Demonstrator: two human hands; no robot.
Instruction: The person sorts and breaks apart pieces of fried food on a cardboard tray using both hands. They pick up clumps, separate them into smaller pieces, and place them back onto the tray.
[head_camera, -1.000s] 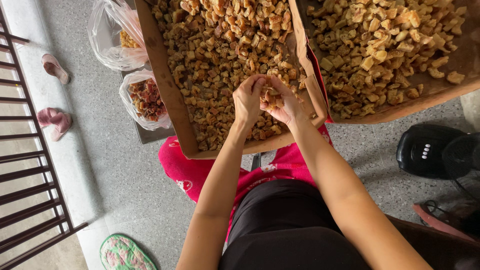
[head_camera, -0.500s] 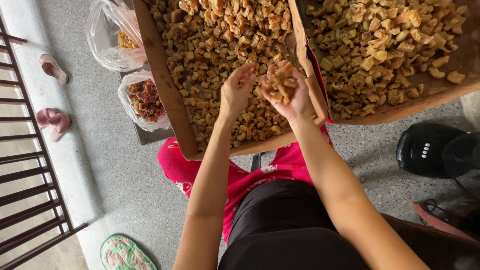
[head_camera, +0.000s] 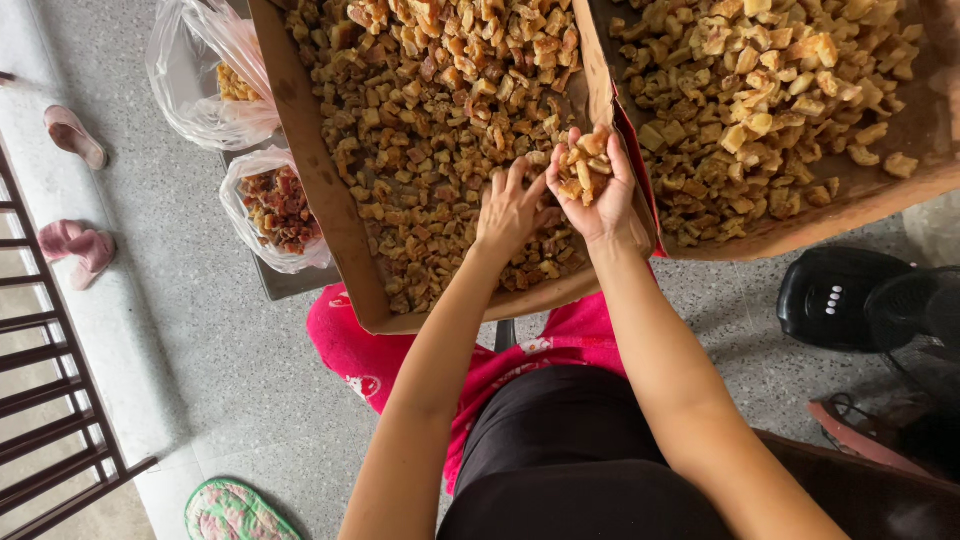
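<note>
- Speckled grey floor (head_camera: 180, 330) filled the lower scene, with a dark metal railing (head_camera: 50, 400) at the left edge and a pale ledge beside it.
- Two cardboard trays sat side by side above the person's lap: the left cardboard tray (head_camera: 330, 220) and the right cardboard tray (head_camera: 800, 215), both heaped with golden-brown fried chunks (head_camera: 440, 110).
- The right hand (head_camera: 600, 190) was raised palm-up over the seam between the trays — its fingers (head_camera: 620, 160) cupped around a small handful of chunks (head_camera: 583, 165).
- The left hand (head_camera: 515, 215) lay just beside it on the pile in the left tray, fingers (head_camera: 500, 185) spread and loose, touching the chunks but gripping nothing.
- Left of the trays stood two clear plastic bags: a larger plastic bag (head_camera: 200, 80) with yellowish pieces, and a smaller plastic bag (head_camera: 275, 210) of darker reddish pieces.
- A pink cloth (head_camera: 380, 350) lay under the near tray edge, across the person's black-clad lap.
- A black device (head_camera: 850, 300) rested on the floor at right — pink slippers (head_camera: 75, 245) sat on the ledge at left, and a green patterned sandal (head_camera: 235, 510) by the bottom edge.
</note>
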